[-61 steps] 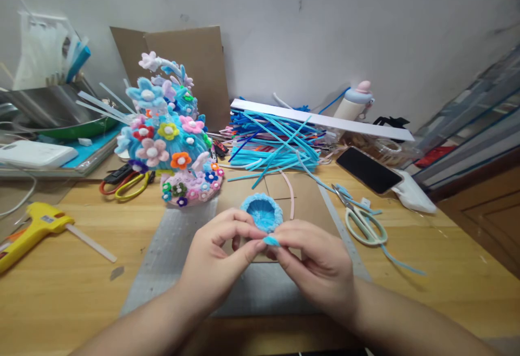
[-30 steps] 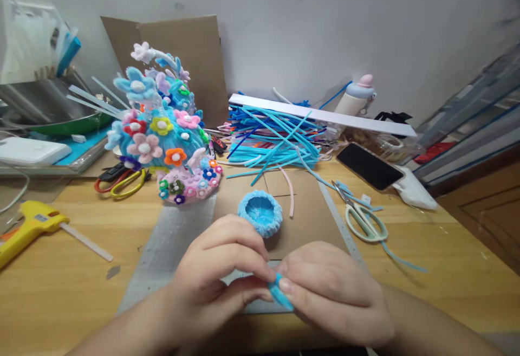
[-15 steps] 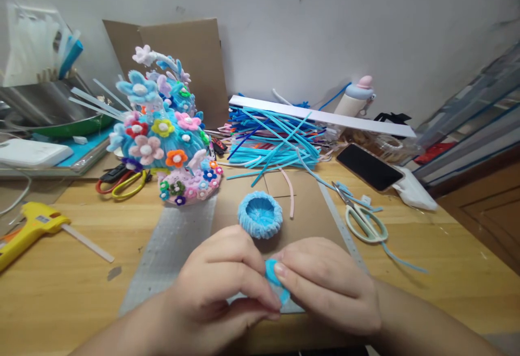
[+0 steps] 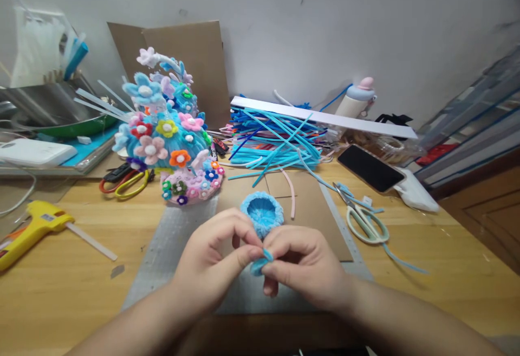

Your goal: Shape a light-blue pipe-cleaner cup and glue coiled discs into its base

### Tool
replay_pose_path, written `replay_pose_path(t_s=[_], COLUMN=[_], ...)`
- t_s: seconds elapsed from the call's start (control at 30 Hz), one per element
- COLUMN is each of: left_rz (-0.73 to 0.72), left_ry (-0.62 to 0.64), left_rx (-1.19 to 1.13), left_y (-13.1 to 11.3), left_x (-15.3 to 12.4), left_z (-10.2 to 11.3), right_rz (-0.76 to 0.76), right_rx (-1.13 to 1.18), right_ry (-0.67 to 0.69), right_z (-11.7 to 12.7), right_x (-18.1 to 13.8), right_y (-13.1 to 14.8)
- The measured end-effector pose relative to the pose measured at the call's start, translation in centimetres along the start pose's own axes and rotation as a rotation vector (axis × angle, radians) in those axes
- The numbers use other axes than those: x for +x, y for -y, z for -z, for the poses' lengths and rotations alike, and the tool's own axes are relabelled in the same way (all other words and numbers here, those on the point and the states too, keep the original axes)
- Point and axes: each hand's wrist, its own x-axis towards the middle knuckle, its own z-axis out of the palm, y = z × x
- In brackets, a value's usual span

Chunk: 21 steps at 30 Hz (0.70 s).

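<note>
Between my fingertips is a small piece of blue pipe cleaner (image 4: 260, 267), bent into a rounded shape. My left hand (image 4: 221, 256) pinches it from the left with thumb and forefinger. My right hand (image 4: 303, 261) grips its other side, thumb below and fingers curled. Just beyond my knuckles sits a round blue fuzzy cup (image 4: 263, 212), hollow side up, its near edge partly covered by my hands. Under it lie a piece of cardboard (image 4: 320, 226) and a grey cutting mat (image 4: 156, 253).
Left stand a flower-covered fuzzy ornament (image 4: 170, 139) and a yellow glue gun (image 4: 44, 228). Behind the cup is a pile of blue pipe cleaners (image 4: 280, 144). To the right lie scissors (image 4: 365, 220), a phone (image 4: 370, 168) and a bottle (image 4: 355, 98).
Both hands have lifted slightly away from me, and their grip on the blue piece has shifted to the fingertips. The blue piece has turned. The view has moved a little.
</note>
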Motion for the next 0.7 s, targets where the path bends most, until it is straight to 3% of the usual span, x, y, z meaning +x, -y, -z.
replay_pose_path(t_s=[0.07,0.13,0.47,0.7], left_rz=[0.053,0.035,-0.051,0.078], left_ry=[-0.003,-0.01,0.001,0.104], left_rx=[-0.04,-0.033,-0.003,-0.16], left_y=[0.3,0.5,0.2,0.0], left_x=[0.0,0.0,-0.6,-0.3], left_z=[-0.1,-0.2,-0.6,-0.4], right_rz=[-0.095,-0.08,0.268,0.343], right_rx=[0.181,0.206,-0.145,-0.173], right_ry=[-0.035,-0.063,-0.196,-0.14], right_z=[-0.1,0.0,-0.2,0.2], right_x=[0.1,0.2,-0.4,-0.9], right_y=[-0.1,0.0,0.2,-0.1])
